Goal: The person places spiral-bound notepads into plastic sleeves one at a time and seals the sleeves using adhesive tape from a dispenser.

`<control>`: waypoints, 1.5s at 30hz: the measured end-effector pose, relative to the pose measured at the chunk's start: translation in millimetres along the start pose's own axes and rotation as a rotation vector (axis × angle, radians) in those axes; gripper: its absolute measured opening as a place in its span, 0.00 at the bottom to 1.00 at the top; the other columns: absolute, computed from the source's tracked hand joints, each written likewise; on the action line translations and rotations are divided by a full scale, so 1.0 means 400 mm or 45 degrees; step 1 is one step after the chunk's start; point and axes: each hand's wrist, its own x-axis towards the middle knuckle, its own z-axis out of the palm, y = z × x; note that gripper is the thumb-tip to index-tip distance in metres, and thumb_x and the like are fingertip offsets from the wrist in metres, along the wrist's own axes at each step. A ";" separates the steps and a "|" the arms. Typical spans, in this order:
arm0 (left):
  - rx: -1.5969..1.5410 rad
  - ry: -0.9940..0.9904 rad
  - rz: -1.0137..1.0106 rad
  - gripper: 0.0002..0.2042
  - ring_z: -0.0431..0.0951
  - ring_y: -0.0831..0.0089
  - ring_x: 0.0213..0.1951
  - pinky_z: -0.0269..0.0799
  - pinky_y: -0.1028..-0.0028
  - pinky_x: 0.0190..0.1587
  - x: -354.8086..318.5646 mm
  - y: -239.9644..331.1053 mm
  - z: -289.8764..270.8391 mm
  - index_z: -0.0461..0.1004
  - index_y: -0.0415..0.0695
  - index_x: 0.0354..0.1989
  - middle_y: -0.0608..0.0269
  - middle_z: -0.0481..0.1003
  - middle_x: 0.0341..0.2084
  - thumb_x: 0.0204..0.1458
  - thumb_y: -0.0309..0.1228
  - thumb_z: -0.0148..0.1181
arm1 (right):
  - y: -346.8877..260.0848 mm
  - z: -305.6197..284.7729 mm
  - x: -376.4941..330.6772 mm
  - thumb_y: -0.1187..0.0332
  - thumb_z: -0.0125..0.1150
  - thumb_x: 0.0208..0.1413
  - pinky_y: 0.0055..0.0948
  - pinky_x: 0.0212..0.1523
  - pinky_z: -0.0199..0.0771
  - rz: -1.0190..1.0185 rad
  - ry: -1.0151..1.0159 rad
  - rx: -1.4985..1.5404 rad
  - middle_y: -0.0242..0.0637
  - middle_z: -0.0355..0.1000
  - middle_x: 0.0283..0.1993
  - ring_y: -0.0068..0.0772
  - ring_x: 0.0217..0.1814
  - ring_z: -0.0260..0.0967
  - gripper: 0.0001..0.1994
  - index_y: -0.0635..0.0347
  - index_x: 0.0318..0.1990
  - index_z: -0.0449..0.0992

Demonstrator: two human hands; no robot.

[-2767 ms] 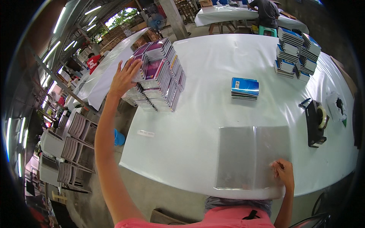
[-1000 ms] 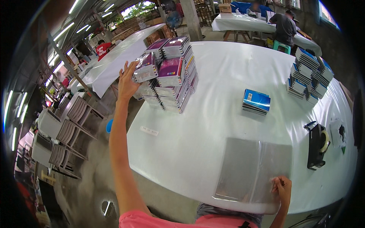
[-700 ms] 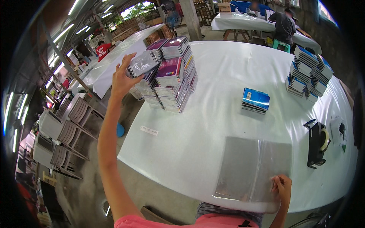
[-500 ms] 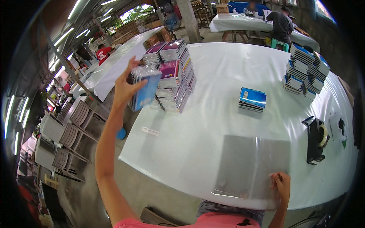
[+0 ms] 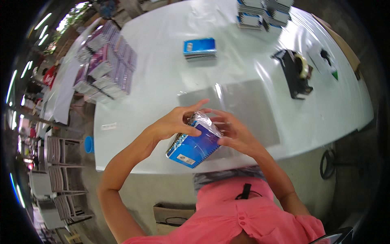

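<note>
In front of my body, close to the table's near edge, I hold a pack of blue spiral notebooks (image 5: pixel 191 148) partly covered in shiny clear plastic. My left hand (image 5: pixel 176 122) closes round its upper left side, thumb on the blue cover. Against the upper right side, my right hand (image 5: pixel 235 134) grips with its thumb on the front and its fingers behind. The pack is tilted. Flat clear plastic sheets (image 5: pixel 248 103) lie on the table just beyond my hands. Farther back sits a small pile of blue spiral notebooks (image 5: pixel 200 48).
Stacks of purple-covered notebooks (image 5: pixel 107 67) stand on the table's left side. More notebook piles (image 5: pixel 250 20) are at the far right. A black tape dispenser (image 5: pixel 293 77) and a clear plastic piece (image 5: pixel 321 57) lie on the right. Chairs (image 5: pixel 61 164) and a blue bucket (image 5: pixel 89 144) are left of the table.
My left hand has carried the notebook pack from beside the purple stacks to in front of me. My right hand has left the plastic sheets and grips the pack too. The view has shifted.
</note>
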 end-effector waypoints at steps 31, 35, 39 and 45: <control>1.058 0.888 0.130 0.36 0.70 0.50 0.58 0.62 0.56 0.63 0.133 -0.173 0.154 0.52 0.68 0.69 0.41 0.71 0.54 0.51 0.50 0.60 | -0.011 -0.099 0.013 0.74 0.62 0.48 0.39 0.52 0.58 -0.536 -0.056 -1.650 0.31 0.70 0.44 0.32 0.49 0.69 0.05 0.53 0.33 0.77; 1.052 0.883 0.155 0.37 0.69 0.49 0.59 0.62 0.57 0.62 0.132 -0.172 0.154 0.51 0.67 0.70 0.40 0.71 0.54 0.51 0.49 0.61 | -0.018 -0.093 0.018 0.73 0.62 0.48 0.39 0.51 0.57 -0.496 -0.107 -1.713 0.31 0.70 0.44 0.32 0.49 0.68 0.04 0.53 0.32 0.76; 1.071 0.881 0.119 0.38 0.69 0.50 0.60 0.62 0.57 0.62 0.129 -0.163 0.160 0.50 0.66 0.70 0.40 0.71 0.54 0.51 0.49 0.61 | -0.011 -0.099 0.016 0.73 0.62 0.48 0.40 0.51 0.56 -0.518 -0.072 -1.672 0.30 0.69 0.43 0.31 0.49 0.68 0.04 0.53 0.32 0.77; 1.067 0.879 0.173 0.37 0.69 0.49 0.59 0.61 0.57 0.63 0.129 -0.166 0.157 0.50 0.67 0.70 0.46 0.72 0.54 0.52 0.48 0.61 | -0.015 -0.102 0.012 0.73 0.63 0.48 0.42 0.51 0.56 -0.529 -0.093 -1.689 0.30 0.70 0.43 0.30 0.49 0.68 0.04 0.51 0.32 0.79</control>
